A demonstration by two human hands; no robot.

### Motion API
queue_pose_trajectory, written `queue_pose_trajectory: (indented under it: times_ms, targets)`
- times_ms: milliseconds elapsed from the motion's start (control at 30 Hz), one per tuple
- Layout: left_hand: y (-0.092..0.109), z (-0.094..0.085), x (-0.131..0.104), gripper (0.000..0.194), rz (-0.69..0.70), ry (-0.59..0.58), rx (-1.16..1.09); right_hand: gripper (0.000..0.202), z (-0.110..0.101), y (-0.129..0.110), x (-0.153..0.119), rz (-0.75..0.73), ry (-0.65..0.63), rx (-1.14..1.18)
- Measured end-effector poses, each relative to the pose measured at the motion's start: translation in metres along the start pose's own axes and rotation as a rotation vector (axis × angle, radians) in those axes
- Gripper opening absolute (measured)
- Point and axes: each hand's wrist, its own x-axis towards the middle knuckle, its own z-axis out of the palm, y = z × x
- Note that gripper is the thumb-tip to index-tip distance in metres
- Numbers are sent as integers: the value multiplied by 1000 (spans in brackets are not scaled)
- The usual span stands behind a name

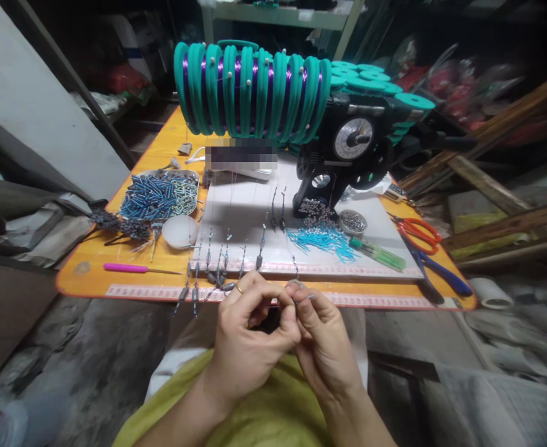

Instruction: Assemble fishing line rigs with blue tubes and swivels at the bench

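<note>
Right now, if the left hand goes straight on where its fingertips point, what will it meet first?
Most likely the bare right hand, directly ahead; whether the two hands touch is unclear.

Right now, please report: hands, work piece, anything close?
Left hand, right hand: fingertips together. Thin bluish piece pinched there, partly hidden. Grey strung piece just beyond left hand.

A yellow-orange bench [80, 276] stands above a grey, blotchy floor [100, 360]. A broad pale panel [35, 81] slants along the left — beside it, the space falls into shadow. A metal rack [277, 17] crosses the dark back, and rough wooden beams [524, 113] run along the right — dimmer than the lit bench.
</note>
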Motion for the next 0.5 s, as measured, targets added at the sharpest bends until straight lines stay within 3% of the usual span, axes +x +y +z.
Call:
queue_pose_trajectory:
  times_ms: [500]
  targets:
    - [0, 1, -1, 13, -18, 4, -10, 15, 3, 0, -1, 62, 0, 68]
